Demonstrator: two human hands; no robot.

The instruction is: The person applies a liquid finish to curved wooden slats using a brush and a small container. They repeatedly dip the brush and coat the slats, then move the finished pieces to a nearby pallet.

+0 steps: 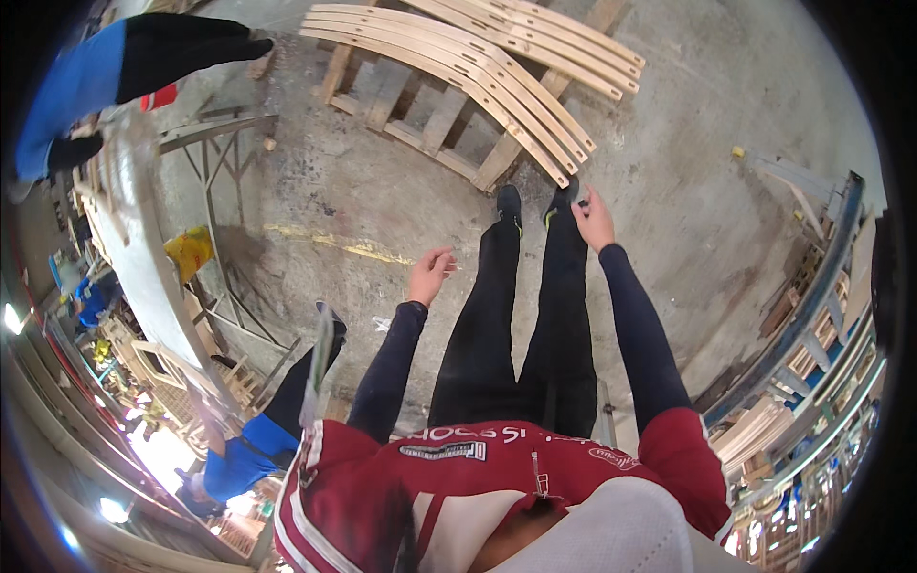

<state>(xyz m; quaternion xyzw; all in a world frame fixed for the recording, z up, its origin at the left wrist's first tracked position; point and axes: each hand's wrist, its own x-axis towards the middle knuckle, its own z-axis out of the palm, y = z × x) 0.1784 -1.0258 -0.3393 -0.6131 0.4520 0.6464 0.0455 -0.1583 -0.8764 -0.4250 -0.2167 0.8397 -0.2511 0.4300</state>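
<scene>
My left hand (pixel 433 276) hangs over the concrete floor, its fingers loosely bent and apart, with nothing in it. Farther forward and to the right, my right hand (pixel 594 220) is also empty, thumb and fingers apart. It is nearest to the close ends of several curved wooden slats (pixel 468 72) with slots cut in them, and appears not to touch them. These slats lie side by side across a wooden pallet (pixel 444 119) in front of my feet. A second group of curved slats (pixel 544 43) lies behind them.
At the left a long worktable (pixel 158 277) stands on a metal frame (pixel 215 172), with a yellow bag (pixel 189 252) beside it. One person in blue (pixel 72 76) is at the upper left, another (pixel 253 454) at the lower left. A metal rack (pixel 812 334) with wood runs along the right.
</scene>
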